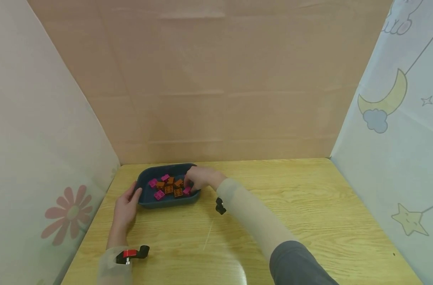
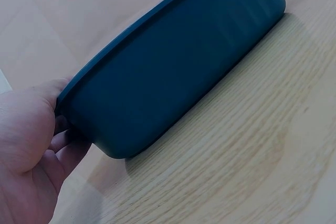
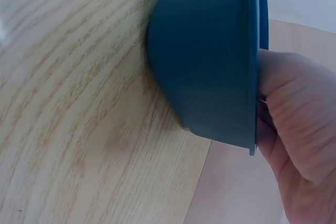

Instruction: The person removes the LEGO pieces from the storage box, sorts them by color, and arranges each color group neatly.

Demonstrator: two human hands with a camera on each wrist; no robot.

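Observation:
A dark blue plastic tub [image 1: 168,204] sits on the table near its back left, with several pink building bricks [image 1: 159,194] and orange building bricks [image 1: 168,189] lying loose inside. My left hand [image 1: 126,208] grips the tub's left end, thumb at the rim and the other fingers against the outer wall, as the left wrist view shows. Over the right end, my right hand [image 1: 201,177] reaches down into the tub, fingers pointing at the bricks. A pink brick [image 1: 187,190] lies right at its fingertips. In the right wrist view the tub's wall [image 3: 210,61] hides those fingertips.
The light wooden table [image 1: 273,206] runs up to a brown back wall [image 1: 220,87]. White patterned panels stand on the left [image 1: 59,130] and right [image 1: 387,166]. Each forearm carries a small black mount, the left one [image 1: 132,253] with a red part.

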